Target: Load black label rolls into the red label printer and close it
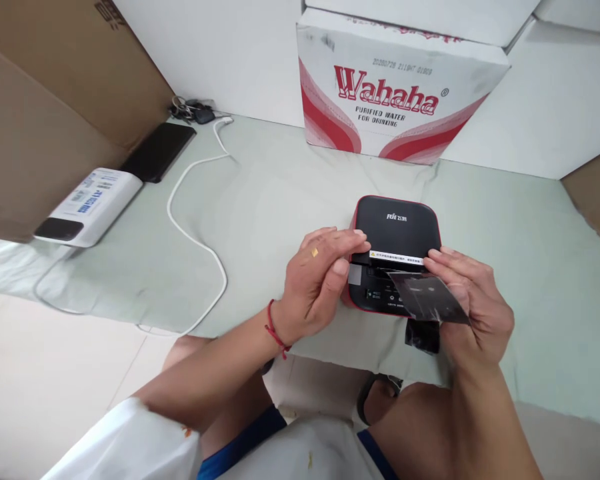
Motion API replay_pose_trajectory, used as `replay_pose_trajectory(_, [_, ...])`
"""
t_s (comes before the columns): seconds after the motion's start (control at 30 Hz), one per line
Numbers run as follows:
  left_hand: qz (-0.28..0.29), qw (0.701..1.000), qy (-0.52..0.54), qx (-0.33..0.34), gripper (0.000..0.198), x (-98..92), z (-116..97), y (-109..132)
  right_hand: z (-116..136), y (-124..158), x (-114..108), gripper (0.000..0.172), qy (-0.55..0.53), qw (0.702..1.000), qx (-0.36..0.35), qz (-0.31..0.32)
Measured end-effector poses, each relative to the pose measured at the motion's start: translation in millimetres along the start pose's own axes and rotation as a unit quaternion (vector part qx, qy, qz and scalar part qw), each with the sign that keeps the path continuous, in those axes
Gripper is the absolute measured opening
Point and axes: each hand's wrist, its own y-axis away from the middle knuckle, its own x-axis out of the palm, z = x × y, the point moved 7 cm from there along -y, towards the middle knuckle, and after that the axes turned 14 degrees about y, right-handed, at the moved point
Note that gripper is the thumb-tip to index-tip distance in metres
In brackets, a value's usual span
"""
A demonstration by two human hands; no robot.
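A small black receipt printer (pixel 395 227) with red sides rests on the table near its front edge. A white warning strip (pixel 396 257) crosses the front of its lid. My left hand (pixel 315 283) has its fingers drawn together, gripping the lid's left edge. My right hand (pixel 480 307) touches the right end of the strip with its fingertips. A dark, see-through plastic film (pixel 427 297) is held by my right hand and hangs over the printer's front right corner, hiding part of the button panel. Below the film is a small black piece (pixel 423 335) I cannot identify.
A Wahaha water carton (pixel 390 93) stands behind the printer. To the left lie a white power bank (pixel 93 203), a black phone (pixel 160 152), keys (pixel 193 110) and a looping white cable (pixel 180 230). Brown cardboard (pixel 45 133) borders the left side of the table (pixel 275 180).
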Motion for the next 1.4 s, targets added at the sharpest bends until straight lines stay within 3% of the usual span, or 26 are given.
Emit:
replay_pose_trajectory(0.13, [-0.003, 0.999, 0.02, -0.033, 0.039, -3.8, 5.1, 0.7, 3.0, -1.8, -2.1, 0.045, 0.003, 1.0, -0.002, 0.012])
replay_pose_trajectory(0.33, [0.004, 1.0, 0.005, -0.03, 0.038, -5.9, 4.1, -3.2, 1.8, -2.7, -1.1, 0.039, 0.0, 1.0, 0.01, -0.001])
replay_pose_trajectory(0.5, [0.016, 0.998, 0.047, -0.045, 0.031, -7.6, 10.3, -2.2, -4.7, -0.2, 1.6, 0.032, -0.013, 0.998, 0.061, -0.02])
replay_pose_trajectory(0.67, [0.037, 0.993, 0.109, -0.031, 0.043, -6.0, 13.8, 0.2, -2.6, 4.4, -0.1, 0.027, -0.012, 0.995, 0.1, -0.009])
replay_pose_trajectory(0.8, [0.026, 0.977, 0.178, -0.113, 0.046, -5.9, 25.6, 4.9, 9.5, 9.2, -8.5, 0.026, -0.004, 0.998, 0.065, -0.017])
replay_pose_trajectory(0.9, [-0.007, 0.959, 0.209, -0.189, 0.065, -9.9, 42.2, 12.1, 14.3, 13.9, -8.0, 0.028, -0.01, 0.999, 0.053, -0.005])
replay_pose_trajectory(0.97, [-0.013, 0.937, 0.236, -0.257, 0.082, -8.8, 58.0, 19.6, 11.1, 16.9, -5.7, 0.037, -0.027, 0.996, 0.082, -0.01])
replay_pose_trajectory(1.03, [0.0, 0.908, 0.283, -0.311, 0.087, -2.1, 71.4, 27.0, 4.9, 19.3, -2.0, 0.054, -0.055, 0.99, 0.129, -0.019])
replay_pose_trajectory(1.13, [0.022, 0.884, 0.335, -0.324, 0.088, 9.0, 80.9, 30.5, 0.8, 18.7, 5.4, 0.067, -0.077, 0.982, 0.171, -0.006])
replay_pose_trajectory(1.3, [0.032, 0.892, 0.339, -0.299, 0.104, 15.7, 82.8, 24.7, 16.7, 6.7, 2.6, 0.041, 0.001, 0.996, 0.089, 0.018])
replay_pose_trajectory(1.4, [0.037, 0.905, 0.312, -0.288, 0.117, 10.7, 83.5, 23.0, 26.5, 2.1, -3.9, 0.044, 0.048, 0.998, 0.032, 0.008])
